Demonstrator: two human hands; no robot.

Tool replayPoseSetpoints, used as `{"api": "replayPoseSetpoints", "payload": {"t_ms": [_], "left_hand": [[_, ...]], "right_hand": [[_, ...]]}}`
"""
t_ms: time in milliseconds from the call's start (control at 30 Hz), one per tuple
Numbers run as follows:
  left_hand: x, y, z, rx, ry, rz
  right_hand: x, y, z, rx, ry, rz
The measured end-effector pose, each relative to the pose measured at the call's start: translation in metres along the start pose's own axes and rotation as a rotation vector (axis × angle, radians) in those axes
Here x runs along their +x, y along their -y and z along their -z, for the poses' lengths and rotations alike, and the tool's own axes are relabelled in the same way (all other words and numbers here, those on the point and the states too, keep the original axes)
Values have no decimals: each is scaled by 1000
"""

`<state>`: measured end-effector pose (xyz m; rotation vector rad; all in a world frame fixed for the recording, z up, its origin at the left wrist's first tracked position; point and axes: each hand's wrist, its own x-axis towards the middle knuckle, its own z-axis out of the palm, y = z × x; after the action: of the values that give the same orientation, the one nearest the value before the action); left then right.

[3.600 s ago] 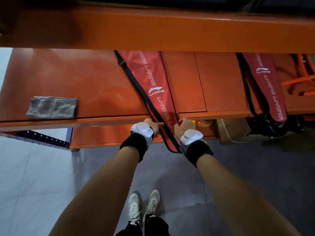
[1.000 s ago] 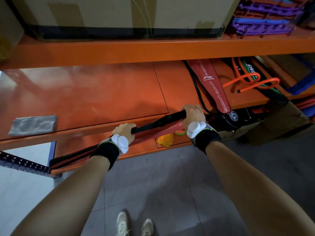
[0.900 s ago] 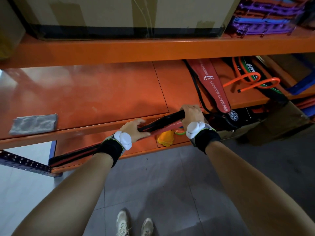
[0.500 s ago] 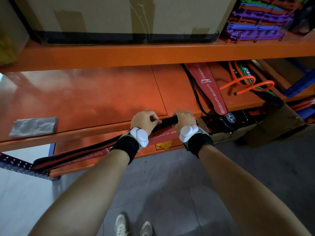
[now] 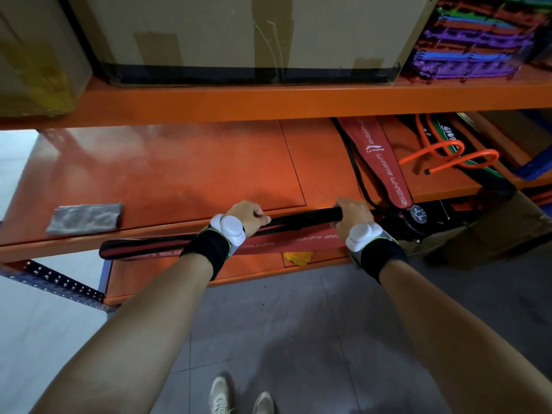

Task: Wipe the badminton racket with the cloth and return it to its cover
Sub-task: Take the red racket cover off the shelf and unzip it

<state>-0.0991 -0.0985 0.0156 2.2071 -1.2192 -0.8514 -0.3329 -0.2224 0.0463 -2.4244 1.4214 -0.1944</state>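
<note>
1. The left hand (image 5: 249, 216), in the middle of the frame, has its fingers curled round the black edge of a red racket cover (image 5: 286, 239).
2. The right hand (image 5: 352, 213), just right of centre, grips the same cover at its black right end, fingers wrapped over the top.
3. The cover lies almost level across the front edge of the orange shelf (image 5: 179, 174), running from the lower left of the shelf front to the right hand. White lettering shows on its red face between the two wrists.
4. Whether the racket is inside the cover cannot be told; no frame or strings show.
5. A folded grey cloth (image 5: 85, 218) lies flat on the shelf at the left of the frame, well apart from both hands.
6. A second red cover (image 5: 379, 162) rests on the shelf at the upper right, slanting down toward the right hand, its lower end hanging past the shelf edge.
7. Orange curved hoops (image 5: 448, 158) lie on a dark bag to the right of that second cover.
8. A large cardboard box (image 5: 239, 34) sits on the upper shelf across the top of the frame, with a stack of purple and blue items (image 5: 469, 43) beside it at the upper right.
9. Both wrists wear black bands with white round devices; pale shoes (image 5: 239, 395) show on the grey tiled floor at the bottom centre.
</note>
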Motion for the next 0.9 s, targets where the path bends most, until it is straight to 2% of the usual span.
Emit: {"api": "replayPoseSetpoints", "payload": {"t_ms": [300, 433, 567, 633, 700, 800, 900], "left_hand": [[-8, 38, 25, 70, 11, 66], [-15, 36, 19, 10, -97, 9], [-21, 17, 11, -33, -104, -94], [-23, 1, 5, -45, -109, -148], [-22, -14, 0, -45, -99, -192], [-20, -20, 4, -42, -71, -181], [-18, -12, 12, 20, -67, -125]], "right_hand": [[1, -12, 1, -19, 94, -104], [1, -8, -8, -159, 84, -144], [2, 29, -22, -437, 203, 23], [3, 54, -34, -428, 272, 140], [3, 75, -44, -354, 266, 223], [4, 90, -49, -241, 231, 229], [5, 83, -48, -233, 198, 264]]}}
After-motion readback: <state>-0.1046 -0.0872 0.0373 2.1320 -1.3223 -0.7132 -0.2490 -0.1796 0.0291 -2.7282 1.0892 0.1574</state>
